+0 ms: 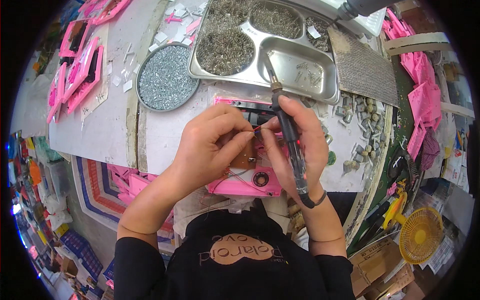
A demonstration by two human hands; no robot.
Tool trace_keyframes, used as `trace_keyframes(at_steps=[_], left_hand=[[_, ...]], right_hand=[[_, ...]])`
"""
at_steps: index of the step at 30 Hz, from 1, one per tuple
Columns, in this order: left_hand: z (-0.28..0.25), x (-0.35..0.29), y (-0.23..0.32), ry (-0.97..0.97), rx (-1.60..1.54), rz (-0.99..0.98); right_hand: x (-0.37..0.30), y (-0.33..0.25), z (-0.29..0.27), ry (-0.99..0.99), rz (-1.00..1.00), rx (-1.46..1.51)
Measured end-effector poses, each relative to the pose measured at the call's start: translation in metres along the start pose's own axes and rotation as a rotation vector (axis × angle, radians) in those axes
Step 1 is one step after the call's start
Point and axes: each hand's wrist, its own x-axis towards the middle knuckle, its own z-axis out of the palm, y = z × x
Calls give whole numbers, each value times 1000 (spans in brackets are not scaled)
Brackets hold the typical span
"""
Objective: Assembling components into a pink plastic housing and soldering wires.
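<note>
Left hand angles inward, thumb and forefinger pinching thin wires; right hand clasps a soldering iron, fingertips together beside them

Pale table — screw dish, steel tray

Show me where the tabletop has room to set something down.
The table is mostly bare between the pink parts, round dish and left hand; a smaller patch lies between the right hand and small metal cylinders. Around the metal tray, it's crowded.
</note>
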Motion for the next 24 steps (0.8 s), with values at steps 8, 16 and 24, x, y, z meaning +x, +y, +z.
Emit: trace_keyframes(at_steps=[8, 16, 24], left_hand=[[1, 7, 5, -57, 139, -57], [6, 6, 3, -23, 193, -48], [8, 6, 0, 2, 248, -9]], right_hand=[[-36, 3, 1, -1, -149, -217], [-31, 8, -50, 54, -170, -90], [-31, -7, -58, -125, -206, -110]])
